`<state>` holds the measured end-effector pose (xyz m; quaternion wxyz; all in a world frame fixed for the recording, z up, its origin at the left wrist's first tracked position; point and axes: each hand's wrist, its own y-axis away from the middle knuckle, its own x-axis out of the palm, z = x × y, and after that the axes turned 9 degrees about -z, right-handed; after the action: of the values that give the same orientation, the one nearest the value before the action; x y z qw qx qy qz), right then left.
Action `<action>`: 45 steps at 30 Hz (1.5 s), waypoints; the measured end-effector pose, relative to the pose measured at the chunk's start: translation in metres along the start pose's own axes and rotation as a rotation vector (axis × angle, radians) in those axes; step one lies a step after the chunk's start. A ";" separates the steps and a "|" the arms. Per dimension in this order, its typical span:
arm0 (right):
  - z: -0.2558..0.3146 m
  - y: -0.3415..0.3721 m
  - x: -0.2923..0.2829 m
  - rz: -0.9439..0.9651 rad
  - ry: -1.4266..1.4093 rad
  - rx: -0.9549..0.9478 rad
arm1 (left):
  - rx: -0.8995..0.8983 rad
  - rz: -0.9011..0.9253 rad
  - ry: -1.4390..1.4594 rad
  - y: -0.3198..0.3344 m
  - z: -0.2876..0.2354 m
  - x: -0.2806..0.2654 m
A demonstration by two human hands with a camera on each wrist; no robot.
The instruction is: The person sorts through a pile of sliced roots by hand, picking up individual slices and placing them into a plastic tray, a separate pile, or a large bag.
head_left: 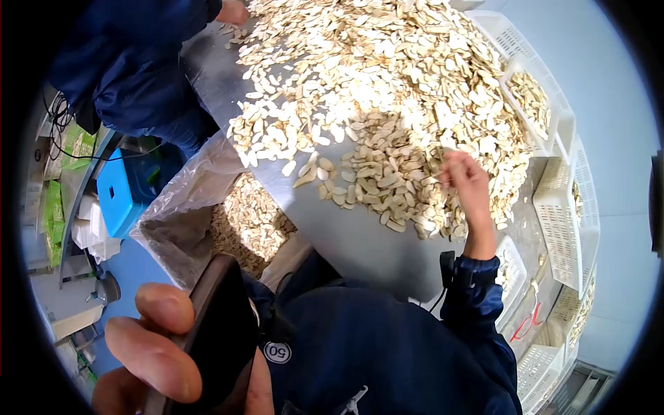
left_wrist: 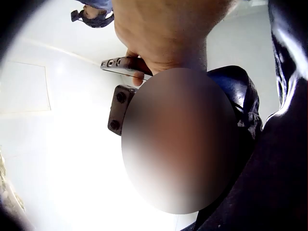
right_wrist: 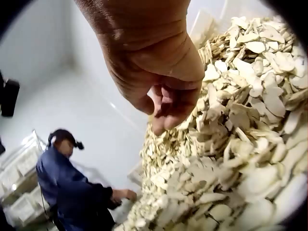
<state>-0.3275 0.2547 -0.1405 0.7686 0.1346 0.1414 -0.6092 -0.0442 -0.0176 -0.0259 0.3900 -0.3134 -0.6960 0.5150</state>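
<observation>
Close to the head camera, my left hand (head_left: 155,346) grips a dark smartphone (head_left: 218,332), its fingers along one edge. In the left wrist view the phone (left_wrist: 127,65) shows edge-on beyond the hand (left_wrist: 163,33). My right hand (head_left: 465,176) is over the near right part of a large heap of pale, dried-looking slices (head_left: 387,76). Seen from the right wrist, the fingers of this hand (right_wrist: 159,72) curl inward above the slices (right_wrist: 240,106), and no slice shows between them. Their exact kind is not clear.
A plastic-lined bin (head_left: 183,238) of small pieces stands at the metal table's (head_left: 360,249) near left edge. White perforated baskets (head_left: 557,228) line the right side, near red-handled scissors (head_left: 529,321). Another person (head_left: 138,62) works at the far left, by a blue stool (head_left: 119,190).
</observation>
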 end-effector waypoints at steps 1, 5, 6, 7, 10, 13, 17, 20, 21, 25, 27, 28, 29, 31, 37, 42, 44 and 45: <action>-0.003 0.011 0.013 0.015 0.220 -0.090 | -0.002 0.012 0.003 -0.002 -0.002 0.000; -0.003 0.031 0.047 0.231 0.417 -0.396 | -0.005 0.023 0.003 -0.003 -0.002 0.000; -0.004 0.033 0.054 0.219 0.449 -0.472 | -0.006 0.031 0.004 -0.004 -0.002 0.000; -0.006 0.035 0.060 0.207 0.478 -0.549 | -0.004 0.037 0.002 -0.005 -0.002 -0.001; -0.010 0.036 0.070 0.202 0.570 -0.671 | 0.011 0.090 0.012 -0.009 0.001 -0.004; -0.022 0.034 0.072 0.171 0.546 -0.691 | 0.051 0.203 0.028 -0.017 0.010 -0.014; -0.034 0.035 0.055 0.169 0.202 -0.265 | -0.096 0.200 -0.181 -0.023 0.002 -0.004; -0.037 0.040 0.044 0.151 -0.153 0.154 | -0.832 -0.304 -0.365 -0.034 -0.071 0.028; -0.038 0.043 0.043 0.155 -0.158 0.176 | -0.840 -0.302 -0.375 -0.035 -0.070 0.028; -0.040 0.048 0.049 0.164 -0.180 0.213 | -0.224 0.113 -0.271 -0.017 -0.017 0.006; -0.039 0.049 0.051 0.160 -0.194 0.225 | -0.137 0.006 0.008 0.002 -0.016 -0.006; -0.038 0.048 0.052 0.156 -0.201 0.239 | -0.049 0.100 0.041 -0.004 -0.008 -0.013; -0.038 0.048 0.052 0.152 -0.207 0.253 | 0.040 0.194 0.073 -0.011 0.006 -0.022; -0.035 0.049 0.051 0.162 -0.216 0.284 | 0.037 0.212 -0.079 -0.021 0.006 -0.015; -0.016 0.052 0.051 0.084 -0.565 0.437 | -0.043 0.113 -0.165 -0.018 -0.005 0.001; -0.023 0.048 0.060 0.279 -0.108 0.148 | -0.027 0.106 -0.112 -0.014 -0.007 -0.003; -0.020 0.050 0.069 0.268 0.166 -0.085 | -0.018 0.121 -0.104 -0.015 -0.004 -0.004; -0.018 0.051 0.075 0.262 0.302 -0.202 | -0.014 0.125 -0.109 -0.017 -0.004 -0.003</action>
<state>-0.2621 0.2050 -0.1837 0.8208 0.1638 0.2964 -0.4599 -0.0400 -0.0231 -0.0102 0.3164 -0.3305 -0.6989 0.5496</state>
